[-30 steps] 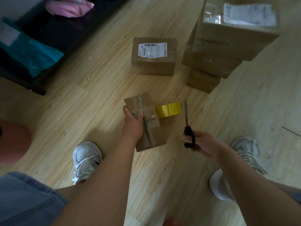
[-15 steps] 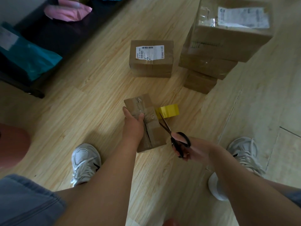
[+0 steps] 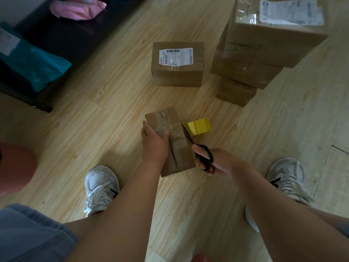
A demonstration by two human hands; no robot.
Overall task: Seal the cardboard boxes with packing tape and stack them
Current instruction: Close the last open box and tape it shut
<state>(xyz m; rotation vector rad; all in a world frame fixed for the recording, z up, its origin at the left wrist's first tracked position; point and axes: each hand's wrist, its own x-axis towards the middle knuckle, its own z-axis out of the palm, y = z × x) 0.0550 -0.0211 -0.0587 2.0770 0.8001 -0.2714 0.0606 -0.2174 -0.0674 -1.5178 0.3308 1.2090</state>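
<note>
A small cardboard box (image 3: 181, 150) lies on the wooden floor with tape along its top seam. My left hand (image 3: 154, 142) grips its left side, thumb on the top. A yellow tape roll (image 3: 199, 126) sits against the box's right edge, a strip running onto the box. My right hand (image 3: 217, 163) holds black scissors (image 3: 196, 148) by the handles, blades pointing up-left at the strip between roll and box.
A labelled cardboard box (image 3: 177, 63) stands on the floor behind. A stack of three boxes (image 3: 264, 50) rises at the right. Dark furniture (image 3: 56, 40) with a teal bag (image 3: 35, 67) and pink bag (image 3: 79, 8) is at the left. My shoes (image 3: 101, 188) flank the work.
My right hand has swung the scissors from pointing straight up beside the roll to the left, bringing the blades against the tape at the box's right edge. The left hand stays put.
</note>
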